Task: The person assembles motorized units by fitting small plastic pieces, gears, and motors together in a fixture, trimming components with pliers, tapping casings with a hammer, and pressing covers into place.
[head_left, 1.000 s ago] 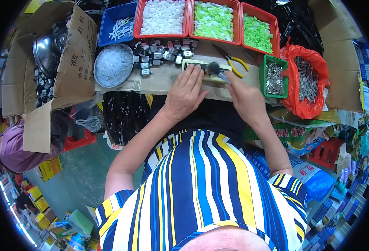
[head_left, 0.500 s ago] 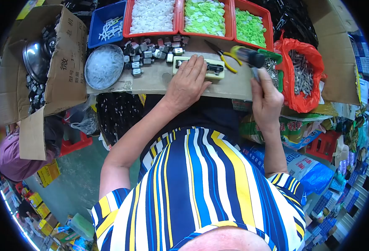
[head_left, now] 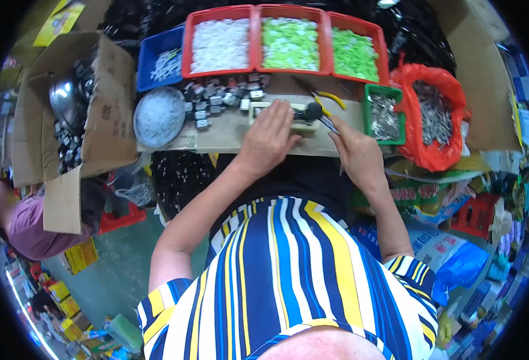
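Observation:
My left hand (head_left: pixel 269 135) lies flat with its fingers stretched over a cream-coloured block (head_left: pixel 306 127), pressing on its left half. A dark part (head_left: pixel 298 114) sits in the block's recess; the hand hides some of it. My right hand (head_left: pixel 362 157) is wrapped round the metal handle of a hammer (head_left: pixel 315 111). The hammer's round black head is at the block's right end, apparently at the dark part; contact cannot be made out. Pliers (head_left: pixel 330 99) with yellow handles lie just behind the block. Several small metal-and-black parts (head_left: pixel 216 99) are heaped to its left.
Red trays (head_left: pixel 256 42) of white and green pieces line the back, beside a blue tray (head_left: pixel 146 60). A bowl (head_left: pixel 159 117) stands left, near a cardboard box (head_left: pixel 111 102). Right are a green tray (head_left: pixel 368 129) of metal pieces and a red bag (head_left: pixel 408 147). A person in purple (head_left: pixel 30 225) sits left.
My right hand has swung the hammer left and down, from beside the green tray to the block's right end. My left hand stays on the block. The whole view has shifted slightly.

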`<act>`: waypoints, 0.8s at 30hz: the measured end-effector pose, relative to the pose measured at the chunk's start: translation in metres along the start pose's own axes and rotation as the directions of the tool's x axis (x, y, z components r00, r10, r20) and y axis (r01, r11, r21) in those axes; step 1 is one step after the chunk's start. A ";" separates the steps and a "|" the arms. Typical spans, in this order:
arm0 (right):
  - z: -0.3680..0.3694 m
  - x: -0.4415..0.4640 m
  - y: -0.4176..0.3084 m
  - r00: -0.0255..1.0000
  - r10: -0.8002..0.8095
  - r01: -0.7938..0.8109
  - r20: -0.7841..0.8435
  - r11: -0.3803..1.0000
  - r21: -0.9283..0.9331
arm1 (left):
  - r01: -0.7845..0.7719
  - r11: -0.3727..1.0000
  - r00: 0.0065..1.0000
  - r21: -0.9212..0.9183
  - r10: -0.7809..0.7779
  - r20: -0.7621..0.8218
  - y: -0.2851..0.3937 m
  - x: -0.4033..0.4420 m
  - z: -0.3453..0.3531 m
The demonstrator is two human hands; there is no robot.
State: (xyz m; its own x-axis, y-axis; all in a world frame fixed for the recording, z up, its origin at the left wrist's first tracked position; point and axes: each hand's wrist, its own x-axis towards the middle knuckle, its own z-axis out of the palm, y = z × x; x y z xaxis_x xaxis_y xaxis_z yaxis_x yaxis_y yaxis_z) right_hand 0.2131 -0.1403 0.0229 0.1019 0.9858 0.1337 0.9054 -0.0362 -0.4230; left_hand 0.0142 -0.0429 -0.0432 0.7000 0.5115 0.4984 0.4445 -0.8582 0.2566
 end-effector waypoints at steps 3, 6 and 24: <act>-0.020 -0.003 0.035 0.985 0.086 -0.076 -0.150 0.994 0.073 | -0.009 1.000 1.000 -0.013 0.009 0.025 0.002 0.004 -0.006; -0.058 -0.006 0.086 0.913 0.291 -0.324 -0.286 0.943 -0.073 | -0.003 0.999 0.999 -0.034 0.004 0.032 0.000 0.013 -0.012; -0.022 0.032 0.019 0.983 -0.181 0.180 -0.040 0.984 -0.010 | 0.358 0.640 0.904 -0.680 -0.419 0.082 0.006 0.034 -0.060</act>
State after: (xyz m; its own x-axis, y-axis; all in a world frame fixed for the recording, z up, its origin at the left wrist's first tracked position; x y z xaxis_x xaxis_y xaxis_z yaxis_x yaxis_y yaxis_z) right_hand 0.2423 -0.1128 0.0388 -0.0472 0.9688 0.2432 0.9129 0.1407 -0.3832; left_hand 0.0070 -0.0335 0.0251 0.4927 0.8255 0.2752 0.1553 -0.3946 0.9056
